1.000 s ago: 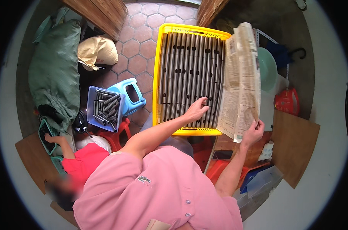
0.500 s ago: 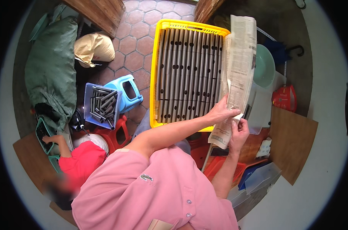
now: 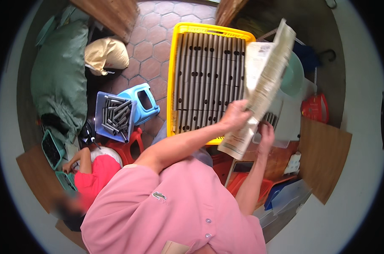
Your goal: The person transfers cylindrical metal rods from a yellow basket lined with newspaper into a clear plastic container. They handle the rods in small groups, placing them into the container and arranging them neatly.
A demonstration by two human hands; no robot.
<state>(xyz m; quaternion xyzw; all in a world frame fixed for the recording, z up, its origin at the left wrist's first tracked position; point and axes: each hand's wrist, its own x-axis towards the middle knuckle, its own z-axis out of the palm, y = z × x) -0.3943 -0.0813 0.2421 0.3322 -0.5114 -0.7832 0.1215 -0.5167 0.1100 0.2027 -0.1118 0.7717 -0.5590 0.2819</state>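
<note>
A folded sheet of newspaper (image 3: 266, 80) slants up over the right edge of a yellow plastic crate (image 3: 171, 84). My left hand (image 3: 237, 115) is closed on the paper's lower part, its thumb on top. Just right of the paper, my right hand (image 3: 266, 134) is apart from it, fingers loosely bent with nothing visible in them. Its fingertips are beside a small group of metal tubes (image 3: 271, 120) in a clear container. Inside the crate, rows of dark metal tubes with round holes (image 3: 204, 76) lie side by side. Another piece of newspaper (image 3: 253, 63) covers the crate's right edge.
Short metal tubes fill a blue-violet bin (image 3: 99, 114) beside a blue stool (image 3: 147, 112), left of the crate. A co-worker in a red shirt (image 3: 101, 175) sits at lower left by green baskets (image 3: 52, 148). A pale green basin (image 3: 292, 76) stands right of the newspaper.
My right hand has let go of the newspaper and moved slightly right. My left hand has shifted left with the paper, which now tilts to the right at its top.
</note>
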